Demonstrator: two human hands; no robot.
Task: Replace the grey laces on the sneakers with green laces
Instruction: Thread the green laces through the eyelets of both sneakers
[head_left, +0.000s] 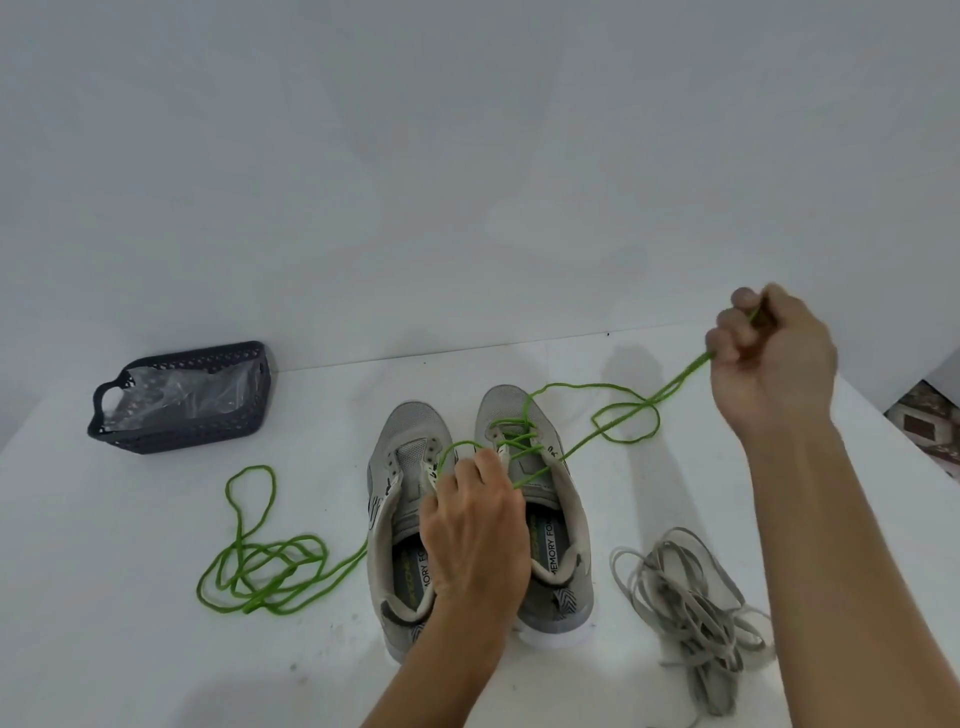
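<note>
Two grey sneakers stand side by side on the white table, toes away from me. The right sneaker (556, 519) has a green lace (623, 415) crossed through its front eyelets. My right hand (774, 358) is raised to the right and grips that lace, which runs taut from the shoe with a loop hanging in it. My left hand (475, 525) rests over the inner edge of the right sneaker and pinches the lace near the eyelets. The left sneaker (400, 519) has no lace through its eyelets. A loose green lace (265, 566) lies coiled on the table to the left.
A tangle of grey laces (691, 608) lies on the table to the right of the shoes. A dark perforated basket (182, 431) holding clear plastic wrap stands at the back left by the wall. The table's right edge runs close to my right arm.
</note>
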